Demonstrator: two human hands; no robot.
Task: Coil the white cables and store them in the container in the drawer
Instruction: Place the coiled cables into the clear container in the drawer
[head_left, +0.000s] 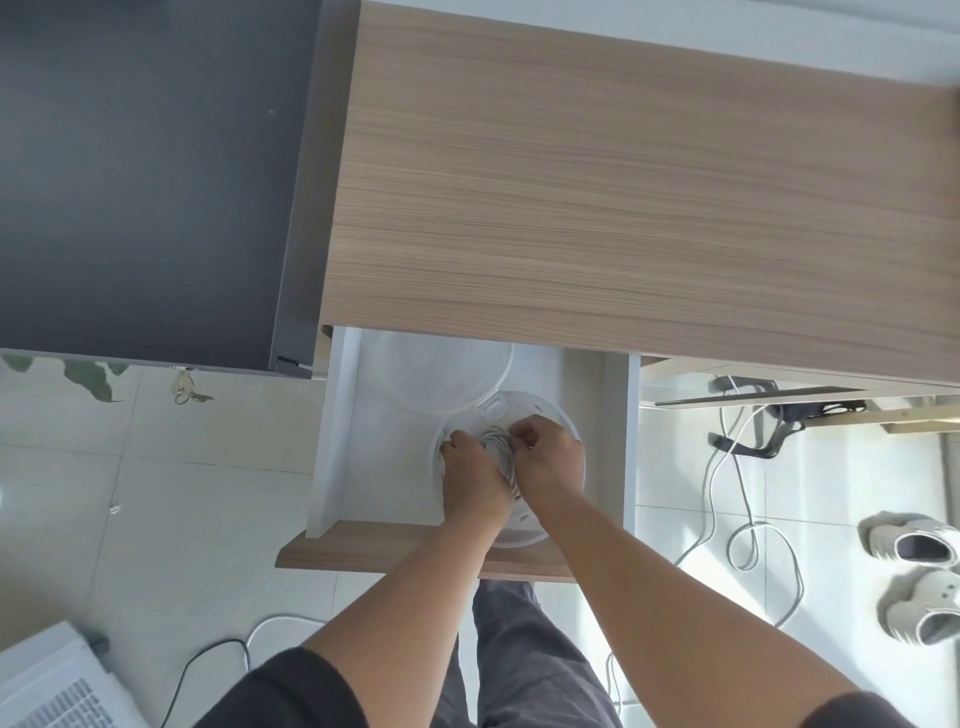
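Observation:
A white drawer (343, 441) stands pulled out under the wooden desk top. Inside it sits a round white container (558, 415), and its clear round lid (441, 374) lies just behind it to the left. A bundle of coiled white cable (496, 441) lies in the container between my hands. My left hand (470, 475) presses on the coil's left side, fingers curled over it. My right hand (548, 460) grips the coil's right side, fingertips pinched at its top. Most of the coil is hidden under both hands.
The wooden desk top (623, 182) overhangs the drawer's back. A dark cabinet (145, 171) with keys (187, 392) stands on the left. White and dark cables (743, 493) lie on the tiled floor at right, beside a pair of sandals (919, 571). A white appliance (52, 686) sits at lower left.

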